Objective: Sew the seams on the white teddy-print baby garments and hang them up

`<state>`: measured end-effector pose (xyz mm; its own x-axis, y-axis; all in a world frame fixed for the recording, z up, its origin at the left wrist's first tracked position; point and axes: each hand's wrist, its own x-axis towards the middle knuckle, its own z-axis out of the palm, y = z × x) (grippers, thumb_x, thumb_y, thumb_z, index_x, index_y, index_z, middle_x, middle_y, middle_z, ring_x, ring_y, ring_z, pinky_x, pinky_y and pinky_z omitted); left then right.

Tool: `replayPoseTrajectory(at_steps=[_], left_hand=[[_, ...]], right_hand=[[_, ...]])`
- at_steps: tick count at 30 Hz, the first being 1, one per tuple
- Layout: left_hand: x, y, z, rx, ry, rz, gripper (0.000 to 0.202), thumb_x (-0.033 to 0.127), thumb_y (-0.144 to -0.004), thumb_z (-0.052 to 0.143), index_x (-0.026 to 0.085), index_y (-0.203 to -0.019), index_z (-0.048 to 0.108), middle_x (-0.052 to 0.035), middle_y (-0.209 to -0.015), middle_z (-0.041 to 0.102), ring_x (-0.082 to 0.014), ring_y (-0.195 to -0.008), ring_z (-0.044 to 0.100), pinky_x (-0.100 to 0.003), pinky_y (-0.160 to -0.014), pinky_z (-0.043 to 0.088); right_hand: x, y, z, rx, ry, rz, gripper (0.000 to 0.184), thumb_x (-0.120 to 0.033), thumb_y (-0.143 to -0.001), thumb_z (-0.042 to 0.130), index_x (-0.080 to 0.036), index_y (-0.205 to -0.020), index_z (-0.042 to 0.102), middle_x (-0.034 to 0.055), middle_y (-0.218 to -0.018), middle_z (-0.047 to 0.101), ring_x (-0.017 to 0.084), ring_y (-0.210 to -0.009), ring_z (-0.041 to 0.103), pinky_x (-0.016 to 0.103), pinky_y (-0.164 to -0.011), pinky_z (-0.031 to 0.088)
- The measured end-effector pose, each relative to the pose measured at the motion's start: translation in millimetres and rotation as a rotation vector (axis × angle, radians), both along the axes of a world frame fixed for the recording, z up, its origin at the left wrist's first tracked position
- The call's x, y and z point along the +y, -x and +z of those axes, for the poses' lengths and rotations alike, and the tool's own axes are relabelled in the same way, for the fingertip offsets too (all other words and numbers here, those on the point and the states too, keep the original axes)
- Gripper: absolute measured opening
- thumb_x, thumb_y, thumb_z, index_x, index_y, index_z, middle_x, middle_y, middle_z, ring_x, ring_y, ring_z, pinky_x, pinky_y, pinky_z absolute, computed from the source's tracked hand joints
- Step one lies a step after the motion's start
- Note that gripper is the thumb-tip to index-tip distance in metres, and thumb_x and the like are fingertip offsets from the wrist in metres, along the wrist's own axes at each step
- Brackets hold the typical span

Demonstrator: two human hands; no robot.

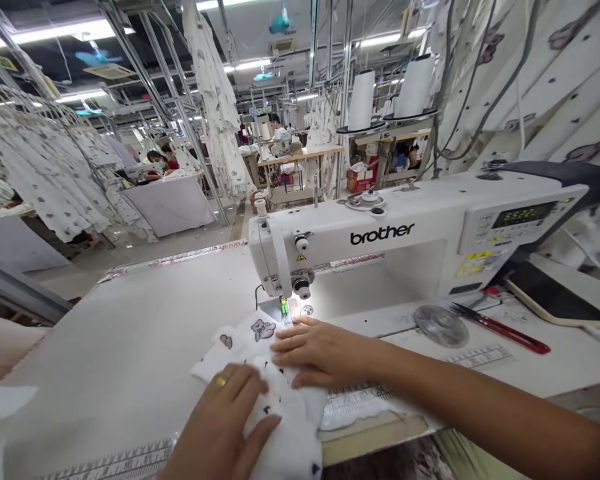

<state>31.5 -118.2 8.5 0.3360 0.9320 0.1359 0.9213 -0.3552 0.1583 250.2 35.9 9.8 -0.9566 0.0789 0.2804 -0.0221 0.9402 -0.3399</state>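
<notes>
A white cloth piece [290, 413] printed with small bears and dark spots lies on the sewing table, its far end at the presser foot [285, 311] of a white Brother sewing machine [360, 230]. My right hand [325, 350] rests flat on the cloth just right of the foot, fingers stretched out. Nearer to me, my left hand [230, 413], with a gold-coloured ring, lies over the cloth's left side. Its fingers are bent and slightly blurred, and the thumb stands apart from them. The needle tip is too small to make out.
Red-handled thread snips [505, 328], a clear round disc [441, 325] and a phone [560, 293] lie right of the machine. Measuring tapes [125, 461] run along the table's front edge. Thread cones [363, 100] stand behind. Printed garments [35, 160] hang around; other people work farther back.
</notes>
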Motion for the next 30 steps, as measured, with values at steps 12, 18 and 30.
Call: replayPoseTrajectory(at_steps=[12,18,30], left_hand=[[69,17,-17.5,0.175,0.047,0.367,0.056,0.043,-0.096,0.040,0.010,-0.140,0.047,-0.0200,-0.148,0.045,-0.0399,-0.139,0.037,-0.064,-0.106,0.036],[84,11,-12.4,0.092,-0.048,-0.145,0.043,0.025,-0.101,0.035,0.023,-0.142,0.045,-0.0071,-0.153,0.042,-0.0236,-0.144,0.033,-0.049,-0.117,0.030],[88,-4,-7.5,-0.007,0.077,-0.033,0.046,0.028,-0.100,0.034,0.016,-0.144,0.042,-0.0135,-0.152,0.042,-0.0265,-0.142,0.036,-0.055,-0.114,0.032]], right_hand=[[17,-7,-9.2,0.066,-0.121,-0.099,0.034,-0.047,-0.098,0.053,-0.020,-0.114,0.064,0.0054,-0.115,0.069,0.019,-0.113,0.057,0.037,-0.104,0.032],[20,-6,-11.0,0.043,-0.119,-0.120,0.031,-0.045,-0.099,0.052,-0.021,-0.117,0.062,0.0025,-0.117,0.068,0.017,-0.115,0.056,0.037,-0.107,0.029],[28,-6,-12.7,0.051,-0.101,-0.188,0.033,-0.037,-0.099,0.050,-0.026,-0.128,0.060,0.0052,-0.129,0.064,0.022,-0.124,0.053,0.042,-0.107,0.036]])
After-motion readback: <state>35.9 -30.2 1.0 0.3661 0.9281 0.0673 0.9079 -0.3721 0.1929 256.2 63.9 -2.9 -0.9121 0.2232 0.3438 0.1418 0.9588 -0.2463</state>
